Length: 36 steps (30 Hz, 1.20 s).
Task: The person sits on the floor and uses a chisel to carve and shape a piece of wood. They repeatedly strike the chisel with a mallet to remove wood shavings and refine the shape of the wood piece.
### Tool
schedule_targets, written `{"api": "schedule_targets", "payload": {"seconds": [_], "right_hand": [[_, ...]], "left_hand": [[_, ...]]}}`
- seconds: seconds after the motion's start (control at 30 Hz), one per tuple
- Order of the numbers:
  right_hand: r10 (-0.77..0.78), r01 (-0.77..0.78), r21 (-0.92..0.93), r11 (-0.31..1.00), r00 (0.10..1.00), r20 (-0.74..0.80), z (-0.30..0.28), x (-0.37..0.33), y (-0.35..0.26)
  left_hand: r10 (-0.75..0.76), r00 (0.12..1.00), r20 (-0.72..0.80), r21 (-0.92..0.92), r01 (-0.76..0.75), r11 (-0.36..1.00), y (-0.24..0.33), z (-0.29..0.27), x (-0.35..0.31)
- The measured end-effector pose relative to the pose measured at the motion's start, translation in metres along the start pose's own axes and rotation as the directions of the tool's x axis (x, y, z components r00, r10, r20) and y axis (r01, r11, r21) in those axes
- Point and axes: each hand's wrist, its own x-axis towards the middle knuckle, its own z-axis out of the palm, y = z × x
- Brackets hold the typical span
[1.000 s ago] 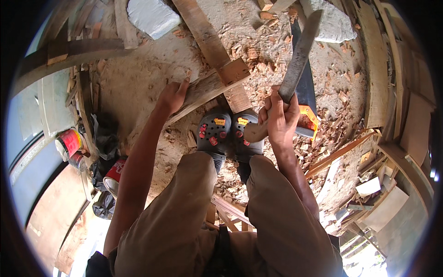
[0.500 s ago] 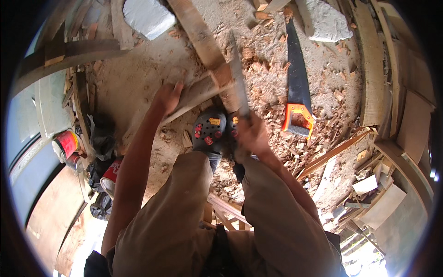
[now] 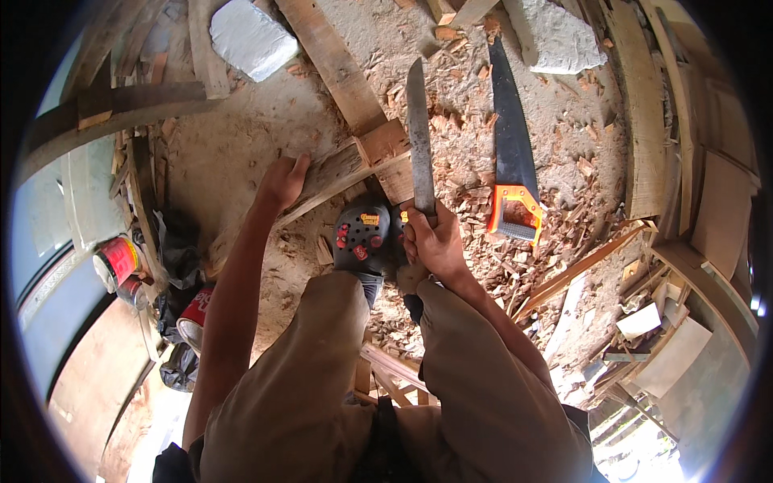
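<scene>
My right hand (image 3: 436, 243) is closed around the handle of a machete (image 3: 419, 133). Its long grey blade points away from me, close beside the end of a wooden beam (image 3: 338, 171). That end has a fresh reddish-brown cut face. My left hand (image 3: 284, 182) grips the beam along its length, thumb on top. The beam's end rests across a wooden plank (image 3: 334, 64) lying on the ground. Just below the beam, a dark clog (image 3: 362, 235) with coloured charms shows on my left foot; the right one is mostly hidden behind my right hand.
A handsaw (image 3: 516, 153) with an orange handle lies to the right among wood chips (image 3: 483, 213). Two pale blocks stand at the back, one at left (image 3: 254, 39), one at right (image 3: 558, 36). Red cans (image 3: 117, 262) and black bags (image 3: 179, 366) sit at left; timber scraps (image 3: 644, 322) crowd the right.
The machete was blurred with motion and tilted against the beam's end; now it appears sharp and more upright, slightly right of it. My left hand keeps its hold on the beam.
</scene>
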Motion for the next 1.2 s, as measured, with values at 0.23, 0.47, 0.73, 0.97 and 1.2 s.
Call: {"api": "schedule_targets", "payload": {"seconds": [0.23,0.47,0.73,0.97,1.2], "right_hand": [[-0.263,0.255,-0.168,0.952,0.964,-0.031,-0.018,-0.014,-0.018],[-0.647,0.624,-0.29,0.726,0.762,0.019,-0.026,-0.013,-0.018],[0.145,-0.147,0.343,0.928,0.989,0.033,-0.026,-0.028,-0.031],[0.067,-0.086,0.231,0.969,0.994,0.088,-0.017,-0.018,-0.027],[-0.141,0.166,0.338,0.926,0.985,-0.097,-0.021,-0.006,-0.025]], "left_hand": [[-0.048,0.995,-0.084,-0.197,0.031,0.98,0.036,-0.004,-0.004],[-0.06,0.995,0.086,-0.266,0.081,0.961,0.056,-0.01,0.006],[-0.087,0.986,0.139,-0.237,0.119,0.964,0.042,0.001,0.012],[0.018,0.999,-0.04,-0.285,-0.029,0.958,0.039,0.01,0.014],[0.082,0.996,-0.027,-0.229,-0.086,0.97,0.031,0.013,0.019]]}}
